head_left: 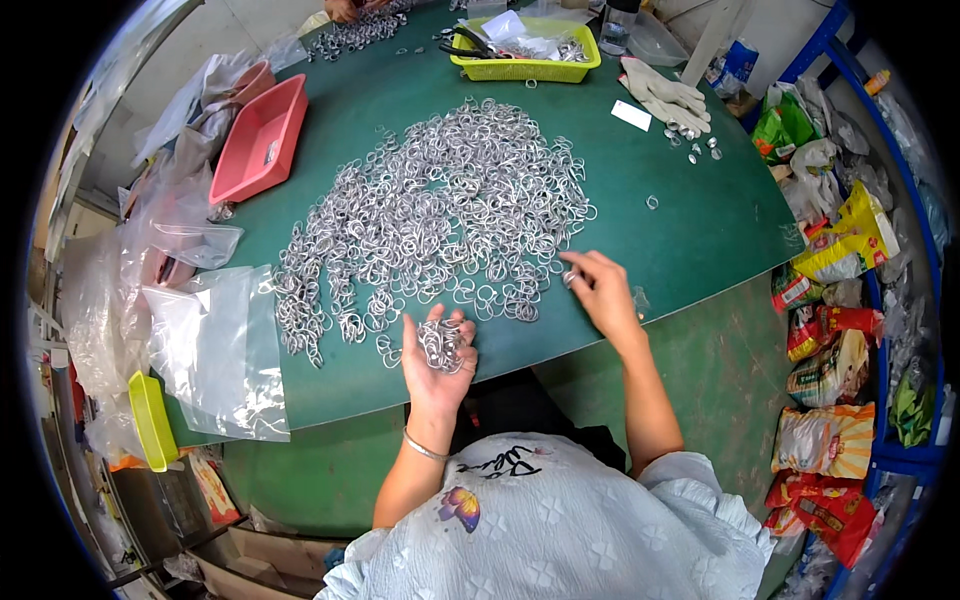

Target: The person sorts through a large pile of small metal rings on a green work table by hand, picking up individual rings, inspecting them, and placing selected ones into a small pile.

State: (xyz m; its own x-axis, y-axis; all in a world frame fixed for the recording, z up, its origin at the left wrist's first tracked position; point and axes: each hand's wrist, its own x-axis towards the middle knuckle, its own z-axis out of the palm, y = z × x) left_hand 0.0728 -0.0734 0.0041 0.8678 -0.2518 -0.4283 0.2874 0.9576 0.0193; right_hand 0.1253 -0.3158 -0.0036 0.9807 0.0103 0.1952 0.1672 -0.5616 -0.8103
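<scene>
A broad heap of silver-grey metal rings is spread over the green table. My left hand is palm up at the near edge of the heap, its fingers curled round a handful of metal rings. Just right of the heap, my right hand is held with bent fingers. Thumb and fingertips pinch what looks like a single metal ring. A bracelet circles my left wrist.
Left of the heap are a pink tray, clear plastic bags and a narrow yellow-green basket. Farther back are a yellow-green basket with pliers, white gloves and another person's hand. Blue shelving with packets stands right.
</scene>
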